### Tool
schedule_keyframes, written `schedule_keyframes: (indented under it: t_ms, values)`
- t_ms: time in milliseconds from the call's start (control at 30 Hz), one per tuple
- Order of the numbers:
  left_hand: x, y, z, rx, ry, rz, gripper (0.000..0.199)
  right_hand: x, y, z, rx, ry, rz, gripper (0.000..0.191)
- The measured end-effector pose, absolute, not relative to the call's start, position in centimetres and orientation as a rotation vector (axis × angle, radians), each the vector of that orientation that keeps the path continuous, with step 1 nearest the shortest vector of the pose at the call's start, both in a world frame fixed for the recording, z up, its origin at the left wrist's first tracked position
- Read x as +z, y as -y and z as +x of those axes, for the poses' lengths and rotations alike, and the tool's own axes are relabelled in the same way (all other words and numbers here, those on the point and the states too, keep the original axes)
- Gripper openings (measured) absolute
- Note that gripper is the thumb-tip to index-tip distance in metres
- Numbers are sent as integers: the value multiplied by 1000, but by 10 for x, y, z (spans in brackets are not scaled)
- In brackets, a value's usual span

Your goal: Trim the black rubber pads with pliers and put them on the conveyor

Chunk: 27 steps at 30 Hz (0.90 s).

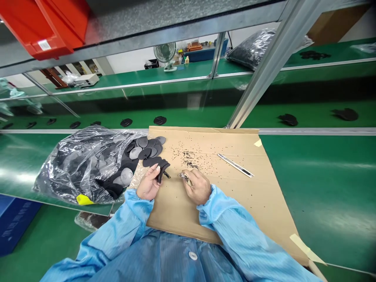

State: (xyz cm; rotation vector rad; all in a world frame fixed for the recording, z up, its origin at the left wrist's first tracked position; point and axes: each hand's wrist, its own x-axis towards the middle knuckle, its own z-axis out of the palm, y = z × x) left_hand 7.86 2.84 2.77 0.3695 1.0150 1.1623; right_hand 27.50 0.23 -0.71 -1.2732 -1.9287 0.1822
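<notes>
My left hand (149, 183) is closed on a bent black flat piece (162, 169), pinched between thumb and fingers. A small dark tip with a yellowish spot (167, 174) sticks out to the right of it. In my right hand (197, 185) is a small shiny metal hand tool (185, 178), its end pointing toward the black piece but apart from it. The fingers cover most of the tool, so I cannot tell its exact kind. Both hands are over a brown cardboard sheet (235, 211). Tiny black bits (189, 159) are scattered on the cardboard beyond my hands.
A clear plastic bag (70, 168) of black and grey oval pieces lies left, some spilling out (143, 152). A long white-and-black strip (235, 165) lies on the cardboard. Behind runs a green belt (194, 117) carrying spaced black pieces. A metal post (264, 74) and overhead shelf edge (176, 29) frame it.
</notes>
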Motion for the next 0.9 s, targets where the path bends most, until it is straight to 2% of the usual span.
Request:
schedule_keyframes:
  t_ms: [133, 900]
  values:
    - [26, -28, 82, 1105, -973, 317, 28, -8, -3, 275, 195, 1940, -1269, 20]
    - [23, -25, 100, 801, -845, 220, 18, -3, 1, 271, 315, 2250, -1209, 26]
